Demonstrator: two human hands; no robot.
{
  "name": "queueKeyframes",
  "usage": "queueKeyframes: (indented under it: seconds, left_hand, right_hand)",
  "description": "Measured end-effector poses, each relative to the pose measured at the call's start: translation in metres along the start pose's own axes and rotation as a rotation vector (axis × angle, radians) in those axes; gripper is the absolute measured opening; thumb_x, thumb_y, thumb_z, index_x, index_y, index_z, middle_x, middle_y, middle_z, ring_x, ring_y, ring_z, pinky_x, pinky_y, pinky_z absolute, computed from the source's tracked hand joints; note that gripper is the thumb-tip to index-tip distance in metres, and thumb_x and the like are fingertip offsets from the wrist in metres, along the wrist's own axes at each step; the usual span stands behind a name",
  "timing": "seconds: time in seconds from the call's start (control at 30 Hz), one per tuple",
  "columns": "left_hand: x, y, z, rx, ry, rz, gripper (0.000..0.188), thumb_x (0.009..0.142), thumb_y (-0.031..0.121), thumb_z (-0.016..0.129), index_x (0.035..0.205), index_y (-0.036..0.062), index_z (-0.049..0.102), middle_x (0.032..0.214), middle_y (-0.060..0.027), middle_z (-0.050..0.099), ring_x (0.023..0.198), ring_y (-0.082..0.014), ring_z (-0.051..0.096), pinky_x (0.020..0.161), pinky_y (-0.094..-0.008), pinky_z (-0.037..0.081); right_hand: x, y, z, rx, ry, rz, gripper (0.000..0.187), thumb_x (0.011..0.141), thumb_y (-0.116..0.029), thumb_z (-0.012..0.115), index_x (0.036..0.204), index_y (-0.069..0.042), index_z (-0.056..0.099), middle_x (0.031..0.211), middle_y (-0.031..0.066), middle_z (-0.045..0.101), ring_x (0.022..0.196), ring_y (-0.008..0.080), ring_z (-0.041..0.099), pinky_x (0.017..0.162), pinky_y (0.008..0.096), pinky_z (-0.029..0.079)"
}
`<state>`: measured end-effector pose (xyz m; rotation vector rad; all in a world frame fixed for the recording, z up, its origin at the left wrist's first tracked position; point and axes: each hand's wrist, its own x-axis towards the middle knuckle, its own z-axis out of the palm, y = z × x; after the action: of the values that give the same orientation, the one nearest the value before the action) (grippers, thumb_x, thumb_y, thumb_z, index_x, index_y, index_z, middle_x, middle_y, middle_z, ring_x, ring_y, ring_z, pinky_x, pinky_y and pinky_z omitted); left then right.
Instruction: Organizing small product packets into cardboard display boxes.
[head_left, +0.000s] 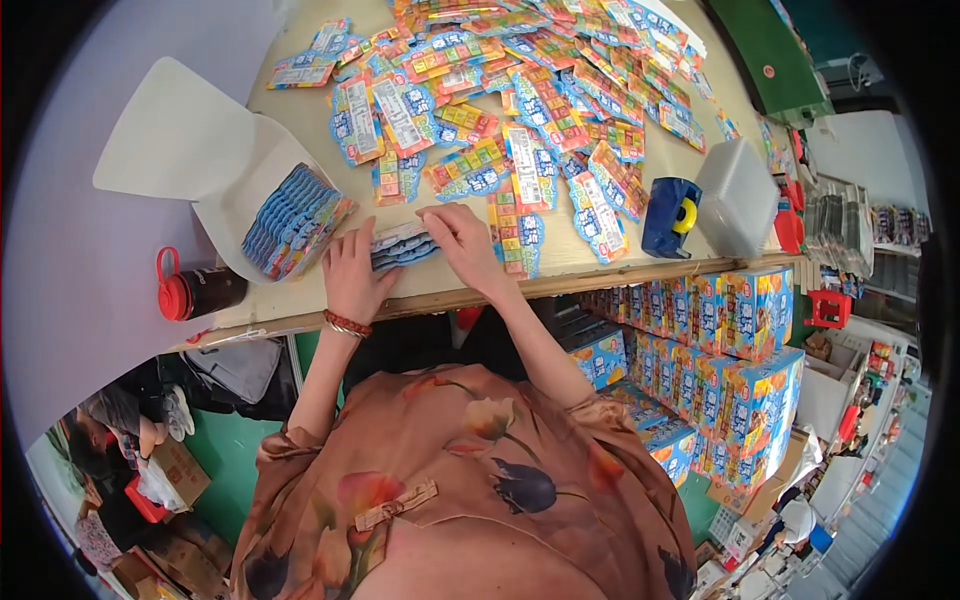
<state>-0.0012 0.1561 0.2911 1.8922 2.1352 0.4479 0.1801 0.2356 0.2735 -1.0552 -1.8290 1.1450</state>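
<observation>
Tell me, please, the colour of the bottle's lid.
The lid is red; it shows best in the head view.

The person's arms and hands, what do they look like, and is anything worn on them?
The left hand and right hand are both bare, with no gloves. The left wrist carries a reddish-brown bracelet with a thin, paler band beside it; none shows on the right. Loose, shiny copper-brown sleeves leave both forearms uncovered.

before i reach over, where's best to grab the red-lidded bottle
Probably the red loop on the bottle, coming from the left: the loop stands out from the lid with an open middle, while the white container sits close by the dark body on the far side.
</observation>
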Motion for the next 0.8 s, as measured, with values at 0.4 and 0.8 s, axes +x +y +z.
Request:
queueKeyframes:
  seconds: [0.4, 0.8]
  left_hand:
    - [0.037, -0.007, 0.003, -0.127, -0.084, 0.352, 0.059, 0.066, 0.008, 0.072, 0.122, 0.0113, 0.055, 0.119, -0.0080, 0.058, 0.107, -0.0317, 0.053, 0.095, -0.0406, 0.044]
    - [0.018, -0.001, -0.013, -0.246, -0.289, 0.431, 0.055, 0.070, 0.006, 0.070, 0.122, 0.0113, 0.053, 0.115, -0.0078, 0.056, 0.101, -0.0300, 0.055, 0.086, -0.0394, 0.049]
  right_hand:
    - [0.006, 0.010, -0.136, -1.205, -0.323, -0.083, 0.074, 0.082, -0.005, 0.062, 0.147, -0.021, 0.030, 0.147, 0.0079, 0.037, 0.144, 0.0313, 0.018, 0.110, 0.0613, 0.023]
    - [0.066, 0.002, -0.129, -1.040, -0.330, -0.694, 0.034, 0.080, -0.006, 0.055, 0.114, -0.009, 0.057, 0.115, 0.0034, 0.063, 0.126, 0.0219, 0.047, 0.113, 0.0453, 0.028]
